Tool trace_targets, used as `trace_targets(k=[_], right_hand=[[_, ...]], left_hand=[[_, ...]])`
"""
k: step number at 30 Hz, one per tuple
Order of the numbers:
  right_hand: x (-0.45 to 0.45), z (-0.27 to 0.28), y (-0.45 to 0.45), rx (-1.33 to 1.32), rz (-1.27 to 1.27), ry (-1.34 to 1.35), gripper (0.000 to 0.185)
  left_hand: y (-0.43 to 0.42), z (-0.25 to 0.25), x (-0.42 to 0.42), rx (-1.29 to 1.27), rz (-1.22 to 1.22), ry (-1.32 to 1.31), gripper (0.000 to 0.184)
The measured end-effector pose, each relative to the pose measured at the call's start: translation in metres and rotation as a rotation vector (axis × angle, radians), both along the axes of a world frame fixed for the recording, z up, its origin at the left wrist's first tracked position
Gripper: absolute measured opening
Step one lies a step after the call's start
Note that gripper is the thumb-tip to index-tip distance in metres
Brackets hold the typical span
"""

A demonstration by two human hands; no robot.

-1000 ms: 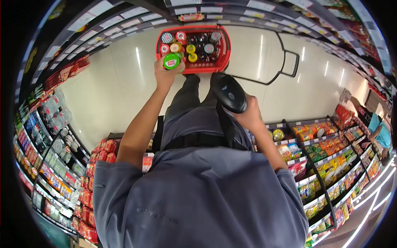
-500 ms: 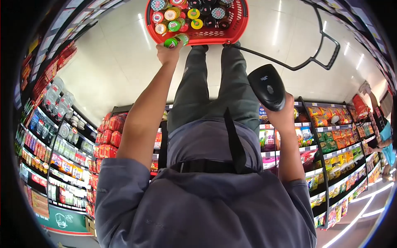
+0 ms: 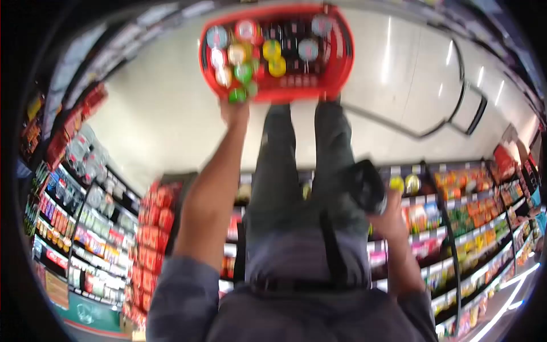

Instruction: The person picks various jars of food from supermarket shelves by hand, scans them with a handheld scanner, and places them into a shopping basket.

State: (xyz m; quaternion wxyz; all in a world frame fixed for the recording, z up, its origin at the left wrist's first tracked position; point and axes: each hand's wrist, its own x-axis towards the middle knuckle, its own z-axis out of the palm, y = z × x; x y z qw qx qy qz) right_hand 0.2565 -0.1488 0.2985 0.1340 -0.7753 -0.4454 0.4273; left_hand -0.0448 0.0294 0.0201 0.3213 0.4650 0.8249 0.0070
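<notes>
A red shopping basket (image 3: 347, 54) sits on the floor by my feet, holding several jars with green, yellow, red, white and checkered lids. At its near left corner, my left hand (image 3: 234, 112) is closed on a green-lidded jar (image 3: 237, 94); the jar overlaps the rim, and I cannot tell whether it is inside. My right hand (image 3: 391, 221) grips a black barcode scanner (image 3: 366, 185), held in front of my right thigh. Motion smears both hands.
A long black basket handle (image 3: 419, 135) juts out to the right over the pale floor. Shelves of red packets (image 3: 155, 219) stand at the left, and shelves of snack bags (image 3: 476, 219) at the right. Part of another person in blue (image 3: 535, 198) shows at the far right edge.
The view has tilted, so the basket and my legs appear lower. My left hand has brought the green-lidded jar closer in against the basket's jars. The scanner has swung down toward my thigh.
</notes>
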Motion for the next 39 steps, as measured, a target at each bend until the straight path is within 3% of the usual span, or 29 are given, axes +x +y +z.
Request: trace_targets(k=[1, 3, 7, 9, 10, 13, 19, 22, 25, 27, 29, 30, 39], right_hand=[[0.0, 0.001, -0.017, 0.065, 0.115, -0.217, 0.049], [-0.006, 0.015, 0.018, -0.1, -0.03, 0.071, 0.044], [-0.009, 0.02, 0.02, -0.214, -0.043, 0.067, 0.05], [-0.012, 0.017, 0.012, -0.125, -0.019, 0.038, 0.041], [-0.013, 0.012, 0.012, -0.138, -0.087, 0.148, 0.033], [-0.025, 0.007, 0.01, -0.059, -0.068, 0.128, 0.028], [-0.043, 0.0, -0.002, -0.299, 0.022, 0.067, 0.048], [-0.05, -0.002, 0.004, -0.216, 0.024, 0.104, 0.029], [-0.056, -0.003, 0.009, -0.192, -0.008, 0.13, 0.021], [-0.059, -0.002, 0.01, -0.18, 0.01, 0.126, 0.024], [-0.062, -0.002, 0.011, -0.001, 0.118, -0.016, 0.027], [-0.058, -0.002, 0.015, -0.151, 0.088, 0.071, 0.029], [-0.055, -0.022, 0.036, -0.185, 0.099, 0.082, 0.03]], left_hand=[[0.012, 0.008, 0.008, -0.098, -0.081, -0.009, 0.083], [-0.002, 0.01, 0.006, -0.131, 0.063, 0.139, 0.083], [-0.009, 0.011, -0.003, -0.097, 0.045, 0.13, 0.087], [-0.013, 0.006, -0.006, -0.105, 0.111, 0.065, 0.088], [-0.015, 0.002, -0.01, -0.131, 0.098, 0.099, 0.086], [-0.019, -0.011, -0.021, -0.125, 0.139, 0.051, 0.087], [-0.016, -0.019, -0.026, -0.143, 0.223, 0.033, 0.091], [-0.014, -0.022, -0.027, -0.145, 0.234, 0.013, 0.091], [-0.011, -0.023, -0.03, -0.17, 0.262, -0.012, 0.092], [-0.011, -0.026, -0.033, -0.173, 0.241, 0.004, 0.092], [-0.011, -0.032, -0.033, -0.175, 0.22, 0.02, 0.092], [-0.012, -0.034, -0.033, -0.164, 0.228, 0.036, 0.086], [-0.009, -0.07, -0.03, -0.11, 0.243, 0.011, 0.08]])
